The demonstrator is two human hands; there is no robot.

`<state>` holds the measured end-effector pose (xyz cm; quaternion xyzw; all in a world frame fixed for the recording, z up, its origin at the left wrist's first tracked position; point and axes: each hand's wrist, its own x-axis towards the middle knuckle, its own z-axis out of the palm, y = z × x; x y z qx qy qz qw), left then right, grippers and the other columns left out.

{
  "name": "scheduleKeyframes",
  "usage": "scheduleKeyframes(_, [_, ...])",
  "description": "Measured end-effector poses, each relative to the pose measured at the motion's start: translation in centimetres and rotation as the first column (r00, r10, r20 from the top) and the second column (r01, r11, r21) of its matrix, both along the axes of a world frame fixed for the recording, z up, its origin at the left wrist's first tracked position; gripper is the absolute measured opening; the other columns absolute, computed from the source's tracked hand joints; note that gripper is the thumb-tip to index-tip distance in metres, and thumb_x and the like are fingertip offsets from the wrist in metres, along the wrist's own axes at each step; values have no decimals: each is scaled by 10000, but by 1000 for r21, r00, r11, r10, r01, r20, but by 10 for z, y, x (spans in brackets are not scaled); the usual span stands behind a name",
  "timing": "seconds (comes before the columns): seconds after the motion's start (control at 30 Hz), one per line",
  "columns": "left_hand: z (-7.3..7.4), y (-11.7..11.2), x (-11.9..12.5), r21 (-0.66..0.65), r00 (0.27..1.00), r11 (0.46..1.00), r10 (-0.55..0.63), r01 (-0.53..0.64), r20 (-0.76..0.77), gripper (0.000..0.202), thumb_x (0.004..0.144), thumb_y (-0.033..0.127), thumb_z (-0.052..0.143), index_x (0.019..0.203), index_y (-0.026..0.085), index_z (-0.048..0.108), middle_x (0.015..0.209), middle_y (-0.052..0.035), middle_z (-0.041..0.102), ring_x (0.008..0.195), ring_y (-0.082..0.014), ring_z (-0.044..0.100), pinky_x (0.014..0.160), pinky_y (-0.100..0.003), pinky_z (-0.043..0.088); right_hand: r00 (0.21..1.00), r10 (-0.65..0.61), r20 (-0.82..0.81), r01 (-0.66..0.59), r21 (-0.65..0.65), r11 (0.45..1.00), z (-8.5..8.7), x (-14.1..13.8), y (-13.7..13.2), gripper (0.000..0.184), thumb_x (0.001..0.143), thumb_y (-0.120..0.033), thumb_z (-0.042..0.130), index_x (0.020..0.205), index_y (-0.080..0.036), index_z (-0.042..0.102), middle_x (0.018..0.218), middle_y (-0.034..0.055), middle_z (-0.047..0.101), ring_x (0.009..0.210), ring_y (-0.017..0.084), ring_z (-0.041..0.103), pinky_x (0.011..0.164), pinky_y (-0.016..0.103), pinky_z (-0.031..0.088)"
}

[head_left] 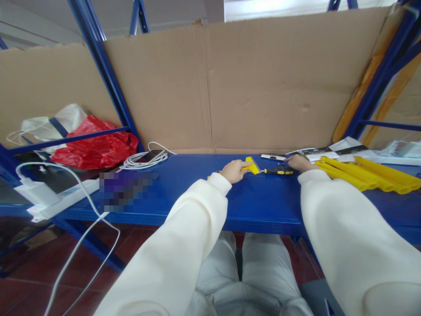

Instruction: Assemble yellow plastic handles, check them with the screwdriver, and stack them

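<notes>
My left hand (234,171) is closed on a yellow scraper head (252,166) with a metal edge, held low over the blue tabletop. Right beside it lies a black-and-yellow screwdriver (279,170), its shaft pointing at the scraper head. My right hand (300,163) is down at the table just past the screwdriver's handle end, its fingers bent together; what is between them, if anything, is too small to make out. Tiny dark pieces (281,163) lie near those fingertips. A narrow white-and-black packet (272,156) lies behind the screwdriver.
Several yellow tubes (371,173) lie at the right, with white-and-black packets (342,151) behind. To the left are a coiled white cable (144,160), a phone (152,156), a red bag (98,142) and a power strip (62,199). Cardboard (256,83) walls the back; blue posts (105,74) frame the bench.
</notes>
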<state>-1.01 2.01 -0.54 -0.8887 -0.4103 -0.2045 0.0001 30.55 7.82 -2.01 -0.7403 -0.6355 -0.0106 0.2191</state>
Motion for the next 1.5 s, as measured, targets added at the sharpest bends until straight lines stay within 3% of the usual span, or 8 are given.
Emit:
scheduleKeyframes(0.1, [1, -1, 0, -10, 1000, 1000, 1, -1, 4, 428, 950, 237, 565, 1371, 243, 641, 1219, -91, 712, 1116, -230, 673, 1010, -333, 492, 998, -66, -15, 64, -105, 992, 3, -4, -4, 423, 809, -72, 531, 1136, -154, 786, 1025, 136, 771, 931, 256, 740, 832, 333, 566])
scheduleKeyframes(0.2, [1, -1, 0, -10, 1000, 1000, 3, -3, 12, 423, 946, 238, 577, 1364, 254, 646, 1214, -82, 714, 1112, -223, 676, 1011, -328, 492, 997, -68, -27, 65, -114, 991, 9, -10, -13, 435, 813, -87, 550, 1187, -129, 769, 956, 137, 775, 854, 247, 745, 780, 300, 566])
scheduleKeyframes(0.43, [0, -1, 1, 2, 1000, 1000, -1, 1, 7, 419, 947, 239, 571, 1358, 251, 652, 1205, -84, 720, 1100, -230, 681, 999, -335, 502, 999, 48, -4, -48, -101, 994, 17, -18, -19, 234, 836, -235, 644, 926, -119, 827, 852, 113, 774, 792, 245, 730, 716, 269, 548])
scheduleKeyframes(0.7, [0, -2, 1, 4, 1000, 1000, 3, -3, -2, 417, 950, 244, 561, 1356, 245, 653, 1214, -91, 718, 1100, -239, 681, 984, -344, 510, 997, 72, -27, -75, -131, 989, 16, -20, -18, 228, 839, -210, 630, 920, -121, 823, 907, 101, 781, 837, 229, 728, 721, 248, 539])
scheduleKeyframes(0.87, [0, -3, 1, 1, 1000, 1000, -3, 3, 0, 419, 949, 242, 562, 1358, 254, 651, 1227, -83, 715, 1100, -233, 681, 990, -336, 506, 992, 124, -37, -128, -133, 983, 18, -20, -18, 192, 829, -201, 626, 821, -158, 812, 833, 63, 773, 795, 194, 714, 677, 215, 524])
scheduleKeyframes(1.13, [0, -2, 1, -3, 1000, 1000, -13, 13, 11, 421, 947, 235, 559, 1358, 252, 651, 1218, -79, 720, 1106, -231, 680, 994, -338, 504, 992, 78, -104, -95, -174, 980, 21, -25, -23, 158, 770, -171, 629, 700, -172, 770, 663, 60, 702, 678, 207, 677, 606, 264, 535])
scheduleKeyframes(1.37, [-1, -1, 1, 1, 1000, 1000, -14, 14, 16, 418, 946, 242, 563, 1353, 255, 655, 1206, -80, 724, 1097, -225, 684, 999, -335, 502, 993, -35, -112, 5, -257, 966, 17, -21, -15, 192, 721, -217, 693, 534, -188, 658, 563, 68, 624, 554, 225, 639, 532, 327, 531])
scheduleKeyframes(1.5, [0, -2, 0, 5, 1000, 1000, -10, 10, -6, 425, 949, 237, 555, 1364, 250, 646, 1241, -81, 713, 1116, -222, 677, 1011, -330, 495, 995, 18, -102, -41, -231, 972, 12, -15, -11, 257, 714, -280, 742, 515, -187, 610, 502, 41, 578, 449, 190, 580, 462, 313, 497])
